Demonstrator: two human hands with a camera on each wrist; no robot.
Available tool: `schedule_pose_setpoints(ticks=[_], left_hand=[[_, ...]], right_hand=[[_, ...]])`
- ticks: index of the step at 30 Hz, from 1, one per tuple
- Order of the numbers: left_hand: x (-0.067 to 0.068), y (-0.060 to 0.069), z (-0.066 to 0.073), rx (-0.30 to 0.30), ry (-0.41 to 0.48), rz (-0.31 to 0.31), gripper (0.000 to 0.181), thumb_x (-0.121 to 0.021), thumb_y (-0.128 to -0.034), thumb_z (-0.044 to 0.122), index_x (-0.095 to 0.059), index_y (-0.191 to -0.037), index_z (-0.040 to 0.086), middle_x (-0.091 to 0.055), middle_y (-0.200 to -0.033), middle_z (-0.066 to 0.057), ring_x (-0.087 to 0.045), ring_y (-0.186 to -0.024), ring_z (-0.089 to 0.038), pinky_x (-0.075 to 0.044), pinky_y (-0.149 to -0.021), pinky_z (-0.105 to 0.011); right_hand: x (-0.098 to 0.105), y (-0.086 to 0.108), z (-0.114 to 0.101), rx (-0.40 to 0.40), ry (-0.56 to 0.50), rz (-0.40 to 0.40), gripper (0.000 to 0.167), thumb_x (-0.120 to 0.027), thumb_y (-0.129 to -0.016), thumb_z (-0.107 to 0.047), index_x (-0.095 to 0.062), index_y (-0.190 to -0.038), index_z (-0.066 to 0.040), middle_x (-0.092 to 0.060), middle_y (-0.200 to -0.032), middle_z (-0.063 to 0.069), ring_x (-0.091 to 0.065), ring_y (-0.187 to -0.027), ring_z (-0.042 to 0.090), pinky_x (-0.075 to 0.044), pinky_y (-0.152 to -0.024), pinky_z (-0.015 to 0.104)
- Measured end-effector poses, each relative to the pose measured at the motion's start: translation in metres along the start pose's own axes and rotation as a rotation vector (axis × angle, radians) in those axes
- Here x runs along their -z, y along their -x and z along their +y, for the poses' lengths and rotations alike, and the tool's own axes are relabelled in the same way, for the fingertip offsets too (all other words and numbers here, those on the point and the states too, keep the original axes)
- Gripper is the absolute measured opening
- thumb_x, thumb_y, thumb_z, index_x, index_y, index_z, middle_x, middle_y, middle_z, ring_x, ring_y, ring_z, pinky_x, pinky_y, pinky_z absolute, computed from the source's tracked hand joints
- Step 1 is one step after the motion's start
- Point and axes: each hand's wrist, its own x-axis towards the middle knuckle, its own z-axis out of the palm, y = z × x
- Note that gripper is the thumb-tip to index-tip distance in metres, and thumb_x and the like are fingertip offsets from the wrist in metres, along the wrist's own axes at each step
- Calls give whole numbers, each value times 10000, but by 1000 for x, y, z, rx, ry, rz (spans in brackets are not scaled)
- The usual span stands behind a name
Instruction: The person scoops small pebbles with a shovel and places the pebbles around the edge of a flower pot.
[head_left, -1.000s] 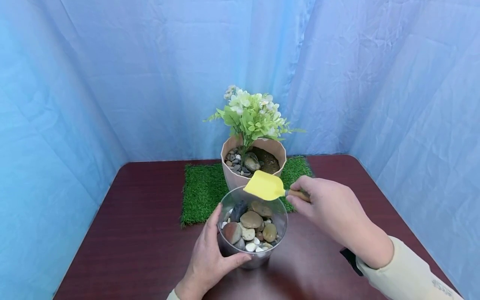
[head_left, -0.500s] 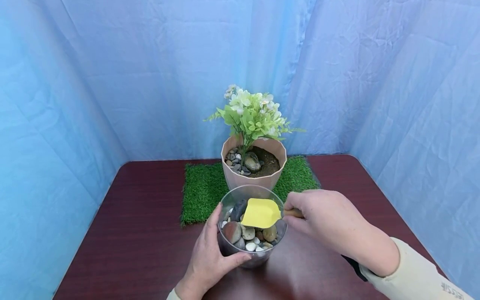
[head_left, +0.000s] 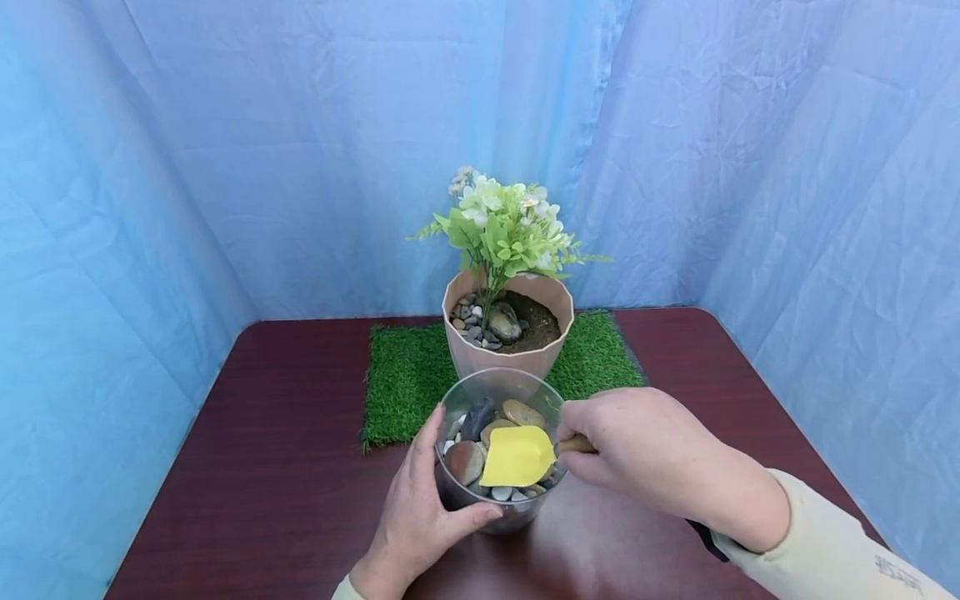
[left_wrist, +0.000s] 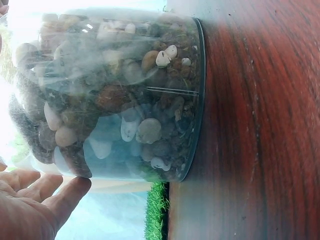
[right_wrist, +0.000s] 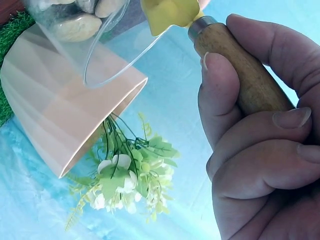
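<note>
My right hand [head_left: 637, 450] grips the wooden handle [right_wrist: 240, 70] of a small yellow trowel [head_left: 517, 457], fingers wrapped round it in the right wrist view. The trowel's blade is inside the rim of a clear container [head_left: 498, 375], over the stones [head_left: 465, 462]. With thumb and fingers spread round its near left side, my left hand [head_left: 420, 500] holds the container; its fingertips [left_wrist: 75, 192] touch the clear wall in the left wrist view. Larger stones lie on top, and small pebbles [left_wrist: 149, 131] show through the wall. The blade hides some stones.
Just behind the container stands a pale pink pot [head_left: 510, 362] with a white-flowered plant [head_left: 513, 225], pebbles, a larger stone and dark soil. It sits on a green turf mat [head_left: 405, 383]. The dark red table [head_left: 285, 467] is bordered by blue curtains [head_left: 360, 167].
My right hand has brought the trowel down and toward me, from above the container's far rim to over the stones inside. The left hand and container have stayed put.
</note>
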Motion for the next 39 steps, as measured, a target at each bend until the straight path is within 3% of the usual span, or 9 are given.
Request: schedule_pose_setpoints(ticks=[16, 28, 39], left_hand=[[1, -2, 0, 8, -2, -8, 1306, -905, -693, 641, -178, -1684, 200, -418, -1631, -86, -500, -1428, -264, -513, -1071, -531], [1, 0, 1, 30, 4, -7, 1305, -913, -686, 632, -177, -1686, 228, -417, -1634, -75, -496, -1435, -239, -518, -1080, -518], [0, 0, 2, 20, -1, -8, 1312, -928, -683, 601, -178, -1685, 208, -415, -1633, -93, -512, -1420, -265, -519, -1069, -535]], right_hand=[[-8, -13, -5, 99, 97, 77, 369, -682, -766, -63, -411, -642, -282, -247, -581, -176, -246, -546, -6, -239, -483, 193], [-12, -18, -8, 78, 97, 41, 380, -675, -795, -45, -412, -637, -270, -235, -575, -154, -218, -547, 18, -218, -482, 203], [-17, -22, -11, 62, 101, 17, 370, -740, -834, -111, -449, -666, -267, -306, -561, -140, -283, -524, 37, -264, -461, 216]])
